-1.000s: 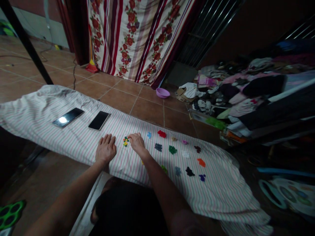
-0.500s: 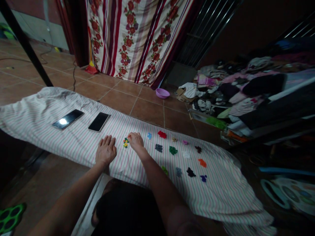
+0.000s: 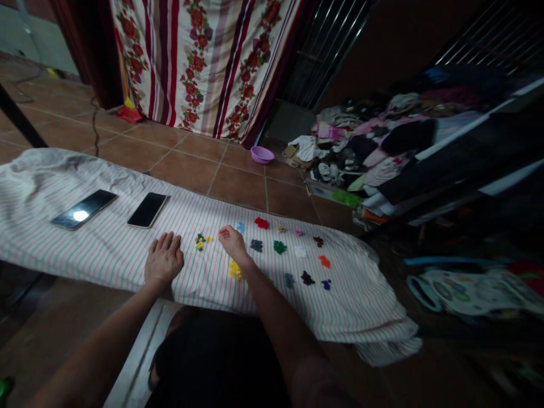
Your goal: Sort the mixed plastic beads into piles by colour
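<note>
My left hand (image 3: 165, 259) lies flat on the striped cloth (image 3: 114, 255), fingers stretched out and nothing in them. Just right of it is a small mixed pile (image 3: 200, 242) of yellow, green and orange pieces. My right hand (image 3: 233, 242) pinches a small orange-red piece (image 3: 221, 231) between thumb and fingertips, to the right of that pile. Yellow pieces (image 3: 235, 270) sit under my right wrist, partly covered by it. Close by are light blue pieces (image 3: 241, 226), red pieces (image 3: 261, 223) and dark grey pieces (image 3: 256, 245). The pieces are too small to tell their exact kind.
Further right lie dark green (image 3: 279, 247), white (image 3: 300, 251), orange (image 3: 324, 261) and black pieces (image 3: 307, 277), among several other colour groups. Two phones, a left one (image 3: 85, 209) and a right one (image 3: 147, 210), rest on the cloth. A purple basin (image 3: 262, 154) stands on the floor beyond.
My right hand has moved off the mixed pile, to the right, with the orange-red piece in its fingertips. The yellow group now shows beside my forearm. My left hand stays flat; the view has turned right.
</note>
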The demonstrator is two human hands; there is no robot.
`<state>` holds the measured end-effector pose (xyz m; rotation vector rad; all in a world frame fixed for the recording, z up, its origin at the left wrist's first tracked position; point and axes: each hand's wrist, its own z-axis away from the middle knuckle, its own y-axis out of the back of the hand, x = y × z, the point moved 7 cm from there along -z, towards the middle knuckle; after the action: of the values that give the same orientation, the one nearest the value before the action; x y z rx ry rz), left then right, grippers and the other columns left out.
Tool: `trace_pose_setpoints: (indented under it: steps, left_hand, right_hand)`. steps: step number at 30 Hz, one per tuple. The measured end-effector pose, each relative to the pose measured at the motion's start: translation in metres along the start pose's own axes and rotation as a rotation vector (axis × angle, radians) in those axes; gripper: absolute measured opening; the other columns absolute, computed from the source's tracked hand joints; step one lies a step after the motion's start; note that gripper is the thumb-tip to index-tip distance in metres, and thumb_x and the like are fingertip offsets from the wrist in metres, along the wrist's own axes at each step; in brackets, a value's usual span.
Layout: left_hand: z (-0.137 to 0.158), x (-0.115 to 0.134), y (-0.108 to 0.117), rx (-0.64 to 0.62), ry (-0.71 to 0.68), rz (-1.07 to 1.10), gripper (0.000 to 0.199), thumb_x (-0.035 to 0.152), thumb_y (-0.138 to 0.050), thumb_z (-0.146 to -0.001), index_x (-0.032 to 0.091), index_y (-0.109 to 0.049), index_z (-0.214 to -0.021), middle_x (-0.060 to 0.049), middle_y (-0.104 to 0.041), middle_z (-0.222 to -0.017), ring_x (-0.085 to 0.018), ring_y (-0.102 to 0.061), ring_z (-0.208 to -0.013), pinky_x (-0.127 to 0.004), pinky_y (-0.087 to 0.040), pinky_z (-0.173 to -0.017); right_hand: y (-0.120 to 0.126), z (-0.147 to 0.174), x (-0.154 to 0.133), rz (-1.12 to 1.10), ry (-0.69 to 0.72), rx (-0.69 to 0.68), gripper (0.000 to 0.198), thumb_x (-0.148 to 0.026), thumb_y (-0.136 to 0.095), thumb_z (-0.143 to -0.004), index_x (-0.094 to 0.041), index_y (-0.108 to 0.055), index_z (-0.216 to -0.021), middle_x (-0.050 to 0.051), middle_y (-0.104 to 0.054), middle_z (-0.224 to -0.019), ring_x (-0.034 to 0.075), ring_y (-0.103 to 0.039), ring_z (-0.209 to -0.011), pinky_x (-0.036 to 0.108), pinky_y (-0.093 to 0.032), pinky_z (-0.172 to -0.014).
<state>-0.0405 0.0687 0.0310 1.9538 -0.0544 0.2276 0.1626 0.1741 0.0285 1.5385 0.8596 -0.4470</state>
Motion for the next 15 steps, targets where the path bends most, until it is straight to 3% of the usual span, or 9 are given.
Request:
trace_pose_setpoints:
  steps: [5,15]
  left_hand:
    - [0.001,0.0,0.0,-0.015,-0.003,-0.022,0.047,0.026,-0.036,-0.087,0.014,-0.055,-0.128,-0.014,-0.052,-0.138,-0.027,-0.041,-0.134,-0.045,-0.028,-0.111]
    - [0.002,0.004,0.004,-0.03,-0.007,0.0,0.049,0.027,-0.032,-0.088,0.012,-0.055,-0.128,-0.017,-0.052,-0.137,-0.029,-0.042,-0.133,-0.047,-0.029,-0.111]
  right_hand:
    - [0.051,0.024,0.037,-0.078,-0.092,0.093,0.01,-0.022,-0.055,-0.075,-0.023,-0.06,-0.083,-0.001,-0.069,-0.08,0.015,-0.065,-0.077,0.028,-0.052,-0.075]
    - [0.185,0.091,0.131,-0.048,-0.29,0.387,0.024,-0.038,-0.052,-0.073,-0.019,-0.061,-0.086,0.003,-0.067,-0.079,0.017,-0.063,-0.075,0.029,-0.05,-0.075]
